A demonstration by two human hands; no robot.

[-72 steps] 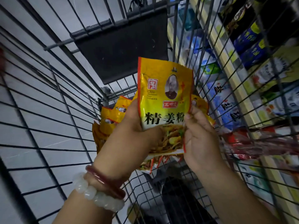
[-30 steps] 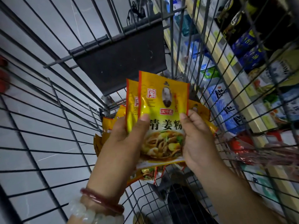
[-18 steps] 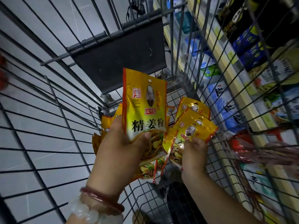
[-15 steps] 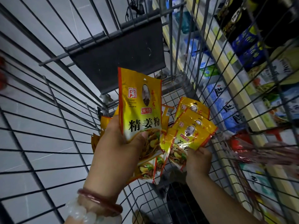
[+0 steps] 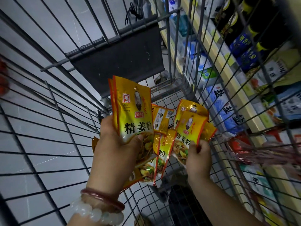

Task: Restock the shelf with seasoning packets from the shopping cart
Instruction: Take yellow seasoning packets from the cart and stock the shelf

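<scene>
L hand (image 5: 117, 149) fingers behind packets (image 5: 135, 110), shelf (image 5: 241, 98) labels blurred, cart (image 5: 48, 111) cut off

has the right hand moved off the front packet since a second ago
Yes. The right hand dropped toward the cart's wire floor and now pinches another packet.

Grey floor tiles (image 5: 32, 154) with pale grout lines fill the left side, dimly lit and faintly glossy. Along the right runs store shelving with a cream shelf edge (image 5: 231, 74) carrying small price tags. Dark bottles (image 5: 234, 20) stand on the upper level; blue-and-white bags (image 5: 228, 108) crowd the level below. A red blur (image 5: 3, 79) sits at the far left edge.
</scene>
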